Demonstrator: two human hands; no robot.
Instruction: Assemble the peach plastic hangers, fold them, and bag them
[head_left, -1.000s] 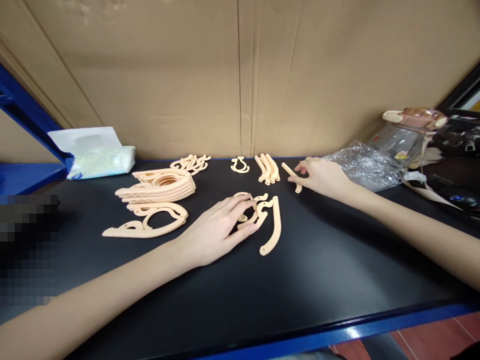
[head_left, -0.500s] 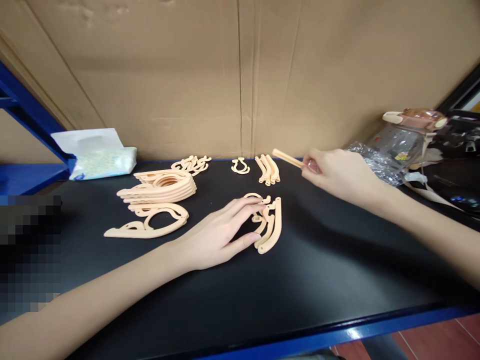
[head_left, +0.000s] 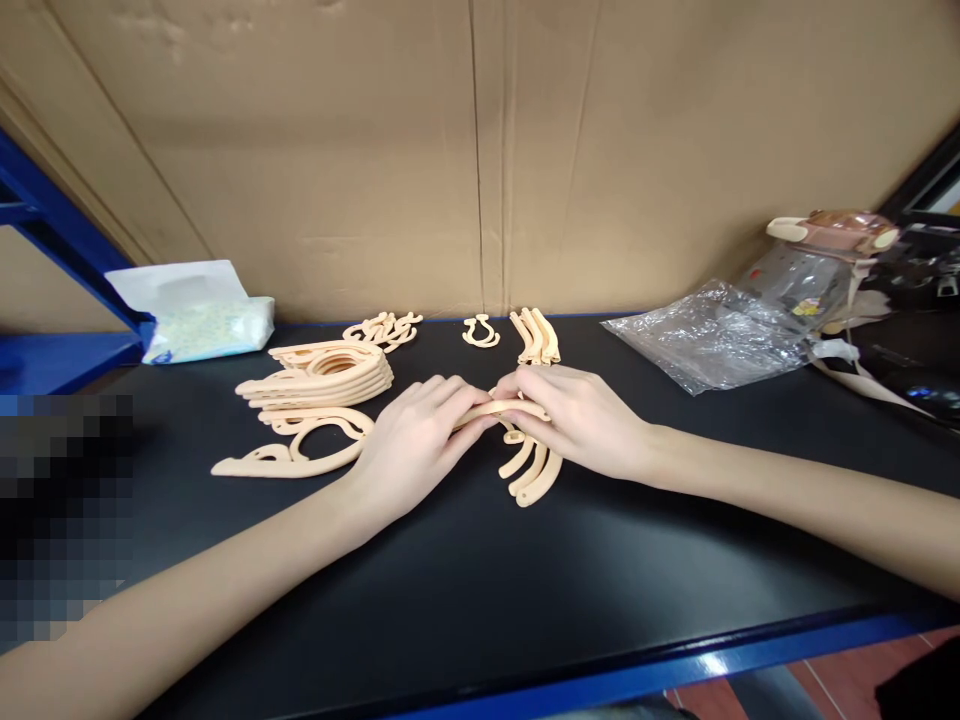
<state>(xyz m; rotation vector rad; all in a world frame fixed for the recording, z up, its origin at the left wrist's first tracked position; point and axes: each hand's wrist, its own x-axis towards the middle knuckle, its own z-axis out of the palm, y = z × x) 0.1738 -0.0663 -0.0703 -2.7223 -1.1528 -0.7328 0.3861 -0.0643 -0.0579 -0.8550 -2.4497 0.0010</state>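
Note:
My left hand (head_left: 420, 430) and my right hand (head_left: 581, 415) meet near the middle of the table, both closed on one curved beige hanger arm (head_left: 501, 408). Its left end is hidden by the left fingers. Under the right hand lie several more beige hanger pieces (head_left: 536, 475), partly covered. To the left of my left hand rest folded beige hangers (head_left: 307, 465), with a stack of folded hangers (head_left: 322, 380) just behind. Farther back are a pile of small hanger hooks (head_left: 382, 328), a pair of hooks (head_left: 481, 335) and a row of loose hanger arms (head_left: 535, 336).
A white tissue pack (head_left: 206, 325) sits at the back left beside a blue metal frame (head_left: 97, 260). At the back right are a crumpled clear plastic bag (head_left: 682, 335) and a clear bottle with a brown lid (head_left: 810, 270). A cardboard wall (head_left: 337, 150) closes off the far edge.
My right hand has come left and down with the hanger arm to meet my left hand, which has moved off the loose pieces and closed on the arm. More of the plastic bag shows.

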